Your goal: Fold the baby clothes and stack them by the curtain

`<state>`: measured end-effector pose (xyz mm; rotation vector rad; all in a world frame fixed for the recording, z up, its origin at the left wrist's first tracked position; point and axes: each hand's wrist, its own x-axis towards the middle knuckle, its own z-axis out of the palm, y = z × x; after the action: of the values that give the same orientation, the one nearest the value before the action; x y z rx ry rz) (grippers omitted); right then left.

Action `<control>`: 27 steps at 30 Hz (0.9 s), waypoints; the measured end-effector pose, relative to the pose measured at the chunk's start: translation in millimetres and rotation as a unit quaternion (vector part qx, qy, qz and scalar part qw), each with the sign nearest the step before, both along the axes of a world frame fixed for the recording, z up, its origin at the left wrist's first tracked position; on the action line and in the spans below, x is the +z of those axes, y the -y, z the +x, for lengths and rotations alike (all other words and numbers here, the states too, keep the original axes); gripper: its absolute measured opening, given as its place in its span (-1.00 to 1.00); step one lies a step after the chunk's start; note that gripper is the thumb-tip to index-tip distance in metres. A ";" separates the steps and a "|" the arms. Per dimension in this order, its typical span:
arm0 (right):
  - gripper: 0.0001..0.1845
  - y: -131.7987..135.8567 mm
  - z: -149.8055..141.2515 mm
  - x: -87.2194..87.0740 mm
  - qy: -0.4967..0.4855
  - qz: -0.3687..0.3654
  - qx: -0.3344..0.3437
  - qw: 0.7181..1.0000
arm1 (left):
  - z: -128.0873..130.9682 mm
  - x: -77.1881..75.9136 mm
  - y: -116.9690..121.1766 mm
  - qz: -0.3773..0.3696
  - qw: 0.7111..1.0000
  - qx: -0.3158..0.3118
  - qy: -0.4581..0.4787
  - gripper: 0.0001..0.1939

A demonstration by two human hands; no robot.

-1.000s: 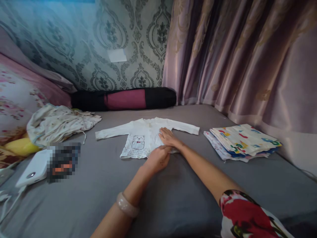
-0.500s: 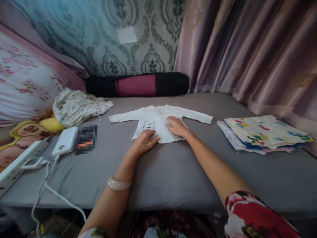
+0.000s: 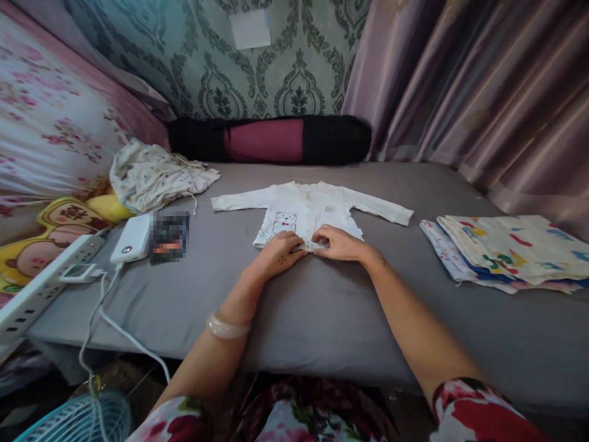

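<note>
A small white long-sleeved baby shirt (image 3: pixel 301 212) lies flat on the grey sheet, its sleeves spread to both sides and its neck pointing away from me. A bear drawing with a red bow shows on its left part, and a smaller print on the right. At the middle of the bottom hem, my left hand (image 3: pixel 281 253) has its fingers closed on the edge. Close beside it, my right hand (image 3: pixel 339 244) pinches the same hem with bent fingers. The fingertips partly cover the cloth there.
To the right is a stack of folded cloths (image 3: pixel 510 248). On the left lie a crumpled cloth (image 3: pixel 154 178), a white power bank (image 3: pixel 132 239), a blurred-out dark item (image 3: pixel 169 238) and a power strip (image 3: pixel 41 291) with cables. A black and maroon bolster (image 3: pixel 264 140) lies along the wall.
My right hand has come down from the shirt's front to the hem, and my left hand has moved in towards it. Both have closed on the edge. The view has tilted down slightly.
</note>
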<state>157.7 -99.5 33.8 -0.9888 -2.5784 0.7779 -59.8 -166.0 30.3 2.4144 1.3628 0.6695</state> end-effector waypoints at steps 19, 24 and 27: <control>-0.62 -2.3 -8.9 6.8 -0.225 -0.281 -0.217 0.907 | 13.3 -1.9 0.6 0.029 0.999 0.032 0.018 -0.63; -0.64 3.4 -13.5 5.9 -0.177 -0.190 -0.139 0.956 | 13.9 0.0 3.8 0.038 0.998 0.032 -0.025 -0.69; -0.67 4.1 -16.0 1.7 -0.129 -0.125 -0.097 0.979 | 15.8 5.6 7.5 0.024 0.998 0.043 -0.039 -0.77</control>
<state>141.7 -103.5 35.5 -1.1090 -2.1653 1.1126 -44.0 -173.6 35.9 2.4557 1.5054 0.6410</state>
